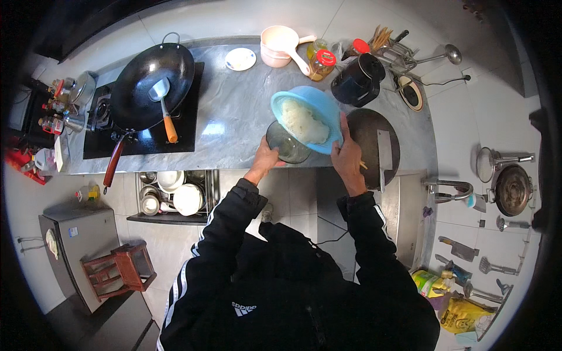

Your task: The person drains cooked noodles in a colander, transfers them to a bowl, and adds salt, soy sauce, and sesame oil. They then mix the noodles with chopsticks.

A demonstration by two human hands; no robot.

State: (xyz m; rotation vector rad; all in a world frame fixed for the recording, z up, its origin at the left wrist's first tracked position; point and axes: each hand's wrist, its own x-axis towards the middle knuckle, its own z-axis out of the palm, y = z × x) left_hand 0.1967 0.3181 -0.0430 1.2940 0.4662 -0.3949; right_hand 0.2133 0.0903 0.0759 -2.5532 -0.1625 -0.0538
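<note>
My left hand [265, 159] grips the rim of a dark see-through bowl [287, 142] near the counter's front edge. In my right hand [348, 160] is a light blue plastic basket [325, 103], tilted down towards the left over that bowl. A pale, whitish mass of food [303, 122] lies in the basket; what it is exactly I cannot tell. The basket covers part of the bowl, so the bowl's inside is only partly seen. To the right of my right hand lie a round dark board [364, 127] and a cleaver [384, 151] on it.
On the hob [184, 145] at left stands a wok [131, 94] with a spatula [160, 92] in it. Behind are a small plate [240, 59], pink dippers [276, 41], red-lidded jars [322, 63] and a black kettle [358, 81]. An open drawer [169, 219] of dishes juts out below the counter.
</note>
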